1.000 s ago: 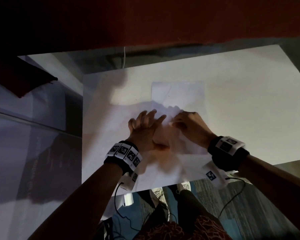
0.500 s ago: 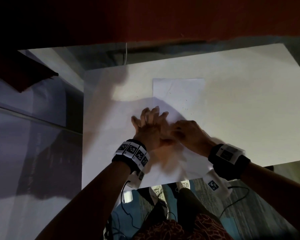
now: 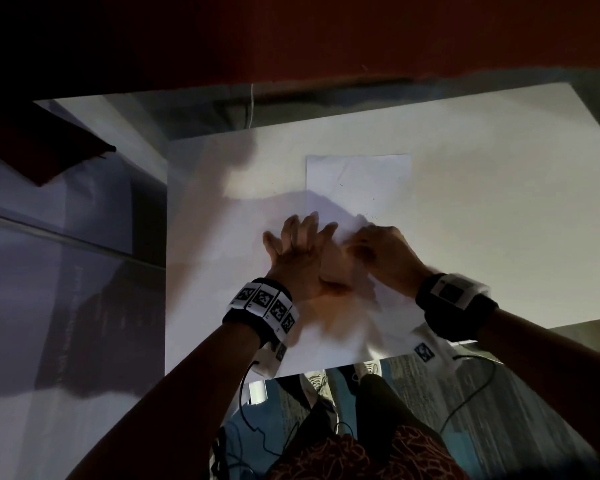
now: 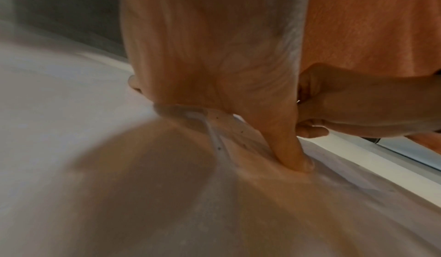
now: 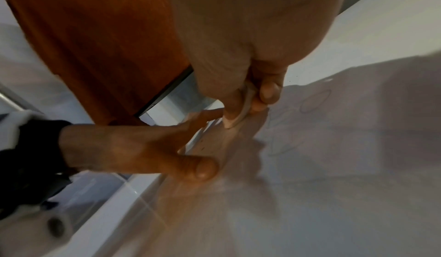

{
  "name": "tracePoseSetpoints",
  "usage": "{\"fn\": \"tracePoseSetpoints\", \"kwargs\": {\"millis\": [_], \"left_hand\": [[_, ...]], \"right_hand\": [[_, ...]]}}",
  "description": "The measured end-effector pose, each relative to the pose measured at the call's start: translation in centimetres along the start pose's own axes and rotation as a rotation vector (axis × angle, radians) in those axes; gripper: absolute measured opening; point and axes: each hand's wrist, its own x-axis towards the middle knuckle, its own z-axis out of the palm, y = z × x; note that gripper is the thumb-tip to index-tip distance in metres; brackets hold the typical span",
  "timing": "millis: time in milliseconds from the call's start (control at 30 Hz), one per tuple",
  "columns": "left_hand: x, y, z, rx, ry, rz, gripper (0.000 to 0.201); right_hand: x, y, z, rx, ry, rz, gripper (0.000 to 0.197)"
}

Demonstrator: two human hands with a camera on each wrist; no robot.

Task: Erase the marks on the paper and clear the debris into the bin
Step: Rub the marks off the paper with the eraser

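A white sheet of paper (image 3: 359, 178) lies on the white table (image 3: 499, 209), with faint pencil marks (image 5: 315, 100) and dark eraser crumbs (image 4: 218, 147) on it. My left hand (image 3: 302, 251) lies flat on the paper's left part with straight fingers, its thumb (image 4: 291, 153) pressing down. Just to its right, my right hand (image 3: 385, 251) pinches a small white eraser (image 5: 241, 113) between thumb and fingers, its tip on the paper beside the marks. No bin shows in any view.
The table's near edge (image 3: 326, 370) runs just below my wrists, with my legs and shoes (image 3: 368, 370) under it. A dark red wall (image 3: 326, 36) stands behind the table. A grey surface (image 3: 66, 271) lies to the left.
My right hand has rubbed back and forth with the eraser, moving left toward my left hand and then right again. My left hand stays pressed on the paper.
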Motion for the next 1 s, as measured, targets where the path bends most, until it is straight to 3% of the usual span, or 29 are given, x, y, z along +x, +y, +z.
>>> {"fn": "tracePoseSetpoints", "kwargs": {"millis": [167,300,433,567,633,733,867,1000], "left_hand": [[0.1,-0.1,0.2,-0.008,0.037,0.005,0.129],[0.2,-0.2,0.4,-0.002,0.003,0.007,0.129],[0.4,-0.2,0.6,-0.013,0.029,-0.009,0.13],[0.2,-0.3,0.4,-0.002,0.009,0.006,0.13],[0.2,-0.3,0.5,-0.016,0.006,0.004,0.13],[0.3,-0.3,0.3,-0.008,0.003,-0.001,0.13],[0.2,-0.2,0.2,0.008,-0.011,0.001,0.132],[0.1,-0.2,0.1,-0.008,-0.001,-0.004,0.13]], "right_hand": [[-2.6,-1.1,0.1,0.023,-0.109,-0.103,0.029],[0.0,0.0,0.0,0.019,-0.022,0.005,0.036],[-3.3,-1.3,0.7,0.066,-0.115,-0.114,0.036],[-0.1,-0.1,0.2,0.089,-0.035,0.081,0.028],[-1.3,-0.4,0.7,0.059,-0.021,0.029,0.024],[-3.8,-1.8,0.7,0.031,-0.111,-0.102,0.026],[0.1,-0.4,-0.2,0.001,-0.045,0.059,0.033],[-2.9,-1.8,0.1,0.006,-0.085,-0.059,0.033]]}}
